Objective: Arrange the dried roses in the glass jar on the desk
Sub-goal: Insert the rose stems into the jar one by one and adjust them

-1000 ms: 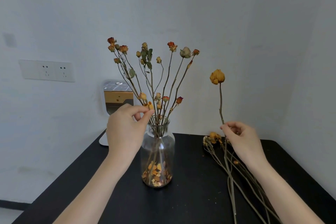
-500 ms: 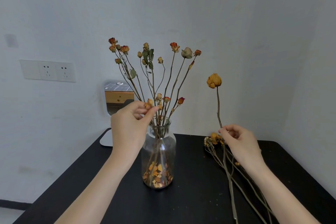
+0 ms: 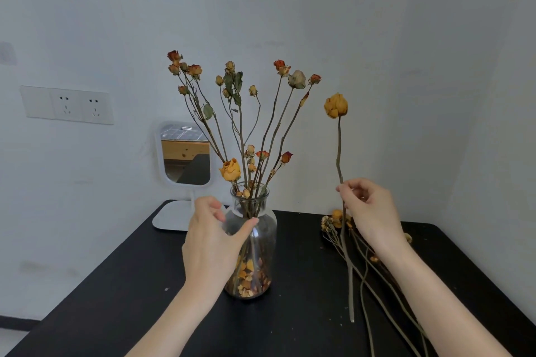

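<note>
A clear glass jar (image 3: 265, 229) stands mid-desk with several dried roses (image 3: 246, 113) fanning out of its neck and loose petals at its bottom. A short yellow rose (image 3: 230, 170) sits just above the rim. My left hand (image 3: 211, 238) is against the jar's left shoulder, thumb on the glass, fingers loosely spread. My right hand (image 3: 368, 211) pinches the stem of a long yellow rose (image 3: 336, 106), held upright to the right of the jar with its lower end near the desk. More dried stems (image 3: 374, 278) lie on the desk under that hand.
The black desk (image 3: 145, 284) meets white walls at the back and right. A small white standing mirror (image 3: 185, 153) stands behind the jar at left. A double wall socket (image 3: 68, 105) is on the left wall.
My left hand let go of the short yellow rose near the rim and dropped to the jar's shoulder. My right hand raised its long rose a little higher.
</note>
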